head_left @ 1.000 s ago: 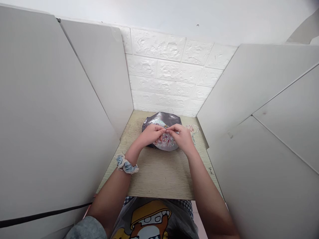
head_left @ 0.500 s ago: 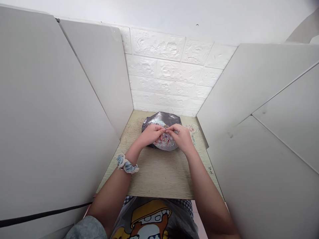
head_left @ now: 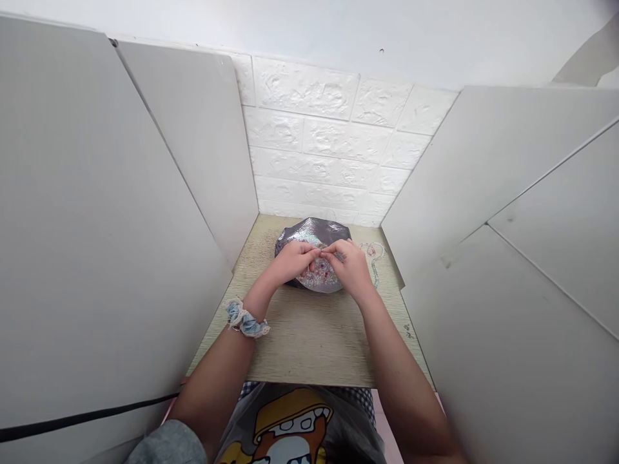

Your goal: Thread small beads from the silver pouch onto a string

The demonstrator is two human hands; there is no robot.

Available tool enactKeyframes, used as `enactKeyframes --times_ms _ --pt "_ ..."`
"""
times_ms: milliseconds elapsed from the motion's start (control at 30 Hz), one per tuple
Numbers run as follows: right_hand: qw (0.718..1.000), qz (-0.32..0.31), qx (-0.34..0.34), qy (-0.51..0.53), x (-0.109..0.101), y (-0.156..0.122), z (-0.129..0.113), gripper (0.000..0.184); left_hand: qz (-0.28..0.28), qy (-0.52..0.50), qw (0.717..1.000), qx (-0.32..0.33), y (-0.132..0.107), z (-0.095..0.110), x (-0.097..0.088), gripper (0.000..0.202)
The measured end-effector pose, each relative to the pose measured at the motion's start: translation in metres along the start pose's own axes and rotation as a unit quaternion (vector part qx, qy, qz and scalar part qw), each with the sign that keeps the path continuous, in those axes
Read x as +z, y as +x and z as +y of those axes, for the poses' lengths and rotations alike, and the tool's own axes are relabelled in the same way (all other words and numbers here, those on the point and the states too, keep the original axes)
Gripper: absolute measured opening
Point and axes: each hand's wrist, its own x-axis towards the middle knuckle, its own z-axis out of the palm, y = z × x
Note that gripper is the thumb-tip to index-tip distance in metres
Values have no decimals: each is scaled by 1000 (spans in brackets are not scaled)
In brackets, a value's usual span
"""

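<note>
Both hands meet above a silvery bag [head_left: 312, 227] that lies opened on the table, with many small pale, pink and red beads [head_left: 320, 278] in it. My left hand [head_left: 294, 263] pinches thumb against forefinger on something too small to make out. Fingertip to fingertip with it, my right hand [head_left: 349, 263] is also closed in a pinch, and what sits in it is hidden. Just right of the bag, a string of pale beads [head_left: 375, 263] curves across the tabletop.
The wooden table [head_left: 309, 341] stands in a narrow space between a left panel [head_left: 193, 142] and a right panel [head_left: 483, 167]. Behind it rises a white brick-patterned wall [head_left: 329, 135]. Tiny metallic bits [head_left: 407, 330] lie near the right edge.
My right hand has shifted very slightly left, so more of the bead string shows. The left hand stays in place.
</note>
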Motion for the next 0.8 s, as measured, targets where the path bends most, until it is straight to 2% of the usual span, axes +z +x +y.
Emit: enactKeyframes --times_ms 333,533,800 --pt "1000 -7 -18 10 6 0 3 11 8 10 1000 -1 2 -4 0 35" --pt "1000 -14 -26 -3 5 0 0 15 9 0 1000 1 0 2 1 34" --pt "996 1 -37 86 3 1 -3 13 4 5 999 36 -3 5 0 36"
